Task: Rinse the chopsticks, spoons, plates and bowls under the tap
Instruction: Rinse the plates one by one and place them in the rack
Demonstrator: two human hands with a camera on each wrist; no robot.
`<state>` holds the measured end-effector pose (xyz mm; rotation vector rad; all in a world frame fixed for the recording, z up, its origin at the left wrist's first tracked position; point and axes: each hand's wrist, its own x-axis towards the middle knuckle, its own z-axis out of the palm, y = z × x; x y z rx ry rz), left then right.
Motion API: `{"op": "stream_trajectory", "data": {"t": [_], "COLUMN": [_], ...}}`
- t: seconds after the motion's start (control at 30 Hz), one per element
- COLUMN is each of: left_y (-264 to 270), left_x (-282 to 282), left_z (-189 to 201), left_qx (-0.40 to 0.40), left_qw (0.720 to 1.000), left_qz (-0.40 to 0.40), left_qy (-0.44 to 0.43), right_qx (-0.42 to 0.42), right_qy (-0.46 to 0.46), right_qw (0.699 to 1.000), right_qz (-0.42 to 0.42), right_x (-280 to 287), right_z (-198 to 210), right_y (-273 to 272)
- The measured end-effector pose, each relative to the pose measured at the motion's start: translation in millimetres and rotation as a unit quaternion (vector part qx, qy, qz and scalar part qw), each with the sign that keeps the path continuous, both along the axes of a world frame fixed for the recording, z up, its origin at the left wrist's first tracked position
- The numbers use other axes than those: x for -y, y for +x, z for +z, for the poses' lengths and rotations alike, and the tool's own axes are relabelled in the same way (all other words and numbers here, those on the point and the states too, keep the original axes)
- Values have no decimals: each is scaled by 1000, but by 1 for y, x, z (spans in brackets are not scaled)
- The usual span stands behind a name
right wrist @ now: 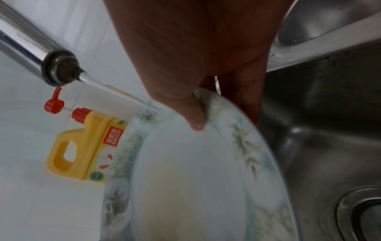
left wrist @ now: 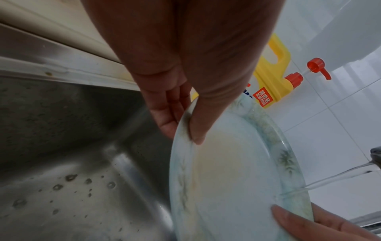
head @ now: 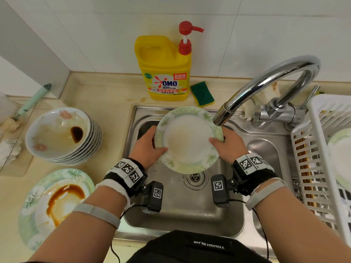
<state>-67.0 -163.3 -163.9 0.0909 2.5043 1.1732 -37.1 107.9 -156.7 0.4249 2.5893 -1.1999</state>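
Observation:
A green-rimmed white plate is held tilted over the steel sink. My left hand grips its left rim, thumb on the face and fingers behind. My right hand grips the right rim the same way. The chrome tap runs a thin stream of water onto the plate's far right rim. A stack of dirty bowls and a sauce-stained plate sit on the counter at the left.
A yellow detergent bottle and a green sponge stand behind the sink. A white drying rack at the right holds chopsticks and a plate. A brush with a green handle lies at the far left.

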Motion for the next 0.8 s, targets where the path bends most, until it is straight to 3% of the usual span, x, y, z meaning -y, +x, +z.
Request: {"op": "stream_trajectory", "data": {"t": [0.37, 0.63, 0.8], "left_y": [-3, -1, 0], "left_x": [-4, -6, -2], "left_z": [3, 5, 2], "left_qx": [0, 44, -9], "left_qw": [998, 999, 1000], "left_qz": [-14, -7, -5], "left_qy": [-65, 10, -2], "right_qx": [11, 42, 30], "right_qy": [13, 25, 9], "right_qw": [1000, 998, 1000], "right_qz": [-26, -33, -4], "right_x": [-2, -1, -1], "right_z": [-6, -6, -4], "right_y": [2, 1, 3]}}
